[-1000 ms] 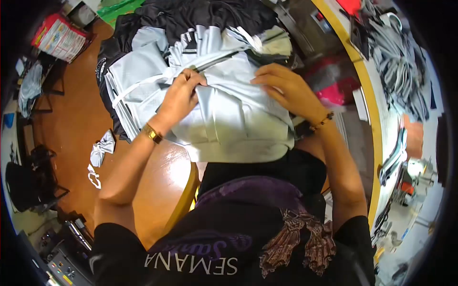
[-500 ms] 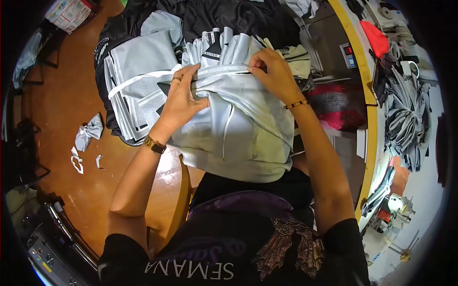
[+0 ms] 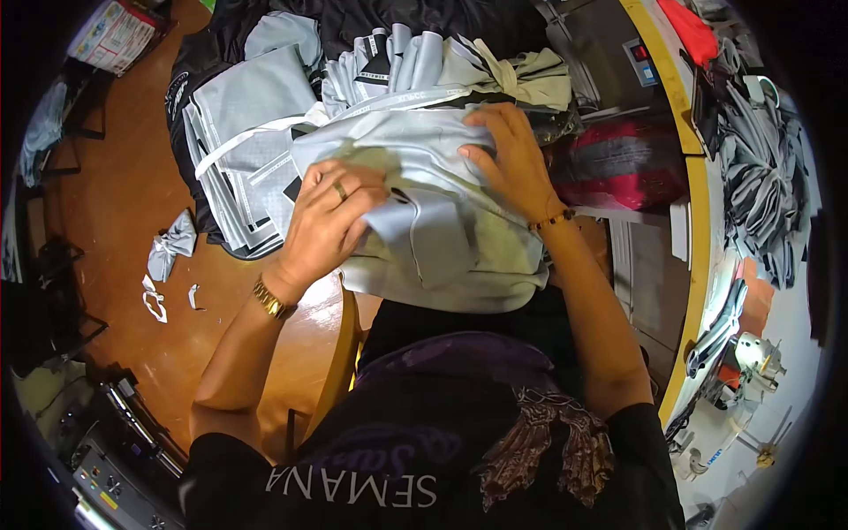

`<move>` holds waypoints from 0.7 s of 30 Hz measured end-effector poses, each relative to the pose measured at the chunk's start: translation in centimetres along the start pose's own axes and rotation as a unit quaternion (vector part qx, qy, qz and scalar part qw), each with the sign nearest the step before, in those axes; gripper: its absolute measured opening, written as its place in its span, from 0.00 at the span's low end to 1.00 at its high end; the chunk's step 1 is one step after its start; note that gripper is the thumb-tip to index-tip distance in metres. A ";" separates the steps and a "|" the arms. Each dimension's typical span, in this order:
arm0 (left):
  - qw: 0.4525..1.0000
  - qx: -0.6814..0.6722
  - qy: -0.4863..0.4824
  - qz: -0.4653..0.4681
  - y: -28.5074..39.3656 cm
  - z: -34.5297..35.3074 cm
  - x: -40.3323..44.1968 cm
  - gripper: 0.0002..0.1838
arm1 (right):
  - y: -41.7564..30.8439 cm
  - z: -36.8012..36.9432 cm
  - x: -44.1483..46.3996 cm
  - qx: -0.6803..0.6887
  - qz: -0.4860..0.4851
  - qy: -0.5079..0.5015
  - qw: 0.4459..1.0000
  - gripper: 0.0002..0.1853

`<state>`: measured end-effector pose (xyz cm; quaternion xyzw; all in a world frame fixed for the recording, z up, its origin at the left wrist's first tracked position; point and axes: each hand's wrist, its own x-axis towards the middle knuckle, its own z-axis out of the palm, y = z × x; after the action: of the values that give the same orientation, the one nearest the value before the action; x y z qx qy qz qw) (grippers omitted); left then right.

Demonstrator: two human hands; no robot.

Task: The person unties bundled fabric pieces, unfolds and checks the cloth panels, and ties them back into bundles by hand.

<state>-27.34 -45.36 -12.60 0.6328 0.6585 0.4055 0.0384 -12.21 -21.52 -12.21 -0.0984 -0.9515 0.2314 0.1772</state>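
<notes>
A light grey fabric piece (image 3: 499,256) is draped over my lap, with a small dark slit near its middle. My left hand (image 3: 331,221), wearing a ring and a gold watch, is closed on a fold of this fabric left of the slit. Farther right, my right hand (image 3: 517,163) rests on the cloth with thumb and fingers apart. Just beyond the hands runs a pale printed tape (image 3: 415,99). Behind it stands a bundle of rolled grey fabric pieces (image 3: 402,57) with black-and-white labels.
A folded grey fabric stack (image 3: 256,88) tied with a white strip (image 3: 252,141) lies at left on black cloth. Beige tied cloth (image 3: 534,79) sits beyond my right hand. A yellow-edged table (image 3: 698,291) holds grey fabric bundles (image 3: 764,194). Scraps (image 3: 170,247) lie on the floor.
Both hands have left the printed tape and come closer to my body. The left now grips a lower fold; the right has opened from a pinch and lies on the fabric.
</notes>
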 end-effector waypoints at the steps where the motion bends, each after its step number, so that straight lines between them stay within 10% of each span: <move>1: 0.999 -0.030 -0.021 -0.011 0.2 -0.7 -0.7 0.15 | 0.2 0.0 0.0 0.005 0.010 -0.012 1.000 0.12; 6: 0.951 -0.186 -0.157 -0.191 3.0 -4.1 -2.5 0.20 | -1.1 -0.9 -1.0 -0.033 -0.091 -0.003 0.995 0.11; 10: 0.952 -0.145 -0.089 -0.253 3.8 -2.9 -1.9 0.23 | -4.3 -2.9 -3.5 0.033 -0.154 -0.034 0.987 0.10; 16: 0.974 0.039 -0.171 -0.140 2.2 0.9 -1.4 0.23 | -6.7 -6.2 -7.5 0.078 -0.071 -0.340 0.935 0.10; 21: 0.991 0.064 -0.098 -0.058 2.7 0.9 -3.2 0.17 | -4.4 -4.8 -8.0 0.082 0.065 -0.220 0.970 0.11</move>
<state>-24.02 -48.09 -13.09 0.6317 0.7116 0.2952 0.0855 -3.52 -25.55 -8.42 -0.0920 -0.9365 0.3355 -0.0448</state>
